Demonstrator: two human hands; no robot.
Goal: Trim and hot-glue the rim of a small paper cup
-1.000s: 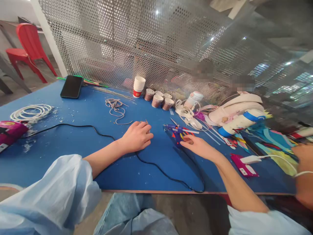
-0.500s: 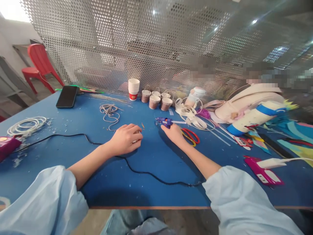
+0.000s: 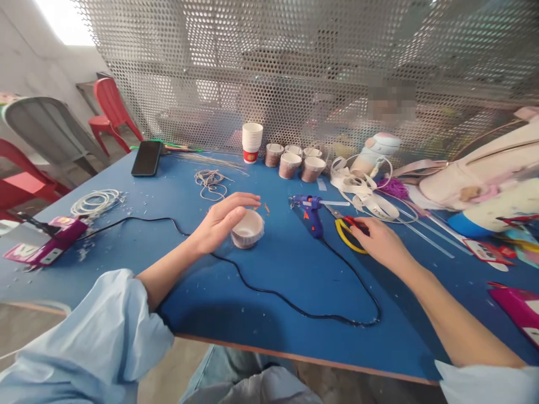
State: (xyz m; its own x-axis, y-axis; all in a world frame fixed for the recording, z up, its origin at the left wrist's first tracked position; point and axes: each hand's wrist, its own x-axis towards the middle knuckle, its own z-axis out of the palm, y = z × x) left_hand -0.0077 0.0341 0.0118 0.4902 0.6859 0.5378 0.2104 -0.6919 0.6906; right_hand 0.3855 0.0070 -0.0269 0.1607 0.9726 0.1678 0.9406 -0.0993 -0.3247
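My left hand (image 3: 223,217) is open, fingers stretched out over the near-left side of a small short cup (image 3: 247,229) with a white inside. Whether the hand touches the cup's rim I cannot tell. On the right, my right hand (image 3: 384,240) is closed around the red handle of a pair of scissors (image 3: 349,238), whose other handle is yellow. The scissors lie low at the table, blades pointing back left. Between the hands a blue glue gun (image 3: 310,216) lies on its side, with a clear glue stick poking out of its rear.
On the blue table (image 3: 295,269), the glue gun's black cord (image 3: 269,290) loops in front. Behind stand stacked paper cups (image 3: 251,143) and several brown cups (image 3: 290,165). Tangled twine (image 3: 210,184), a phone (image 3: 147,158), white ribbon (image 3: 370,202) and a pink power strip (image 3: 54,244) also lie around.
My right hand has left the glue gun and moved right onto the scissors. My left hand has uncurled from the cup, which now shows. The view has shifted right.
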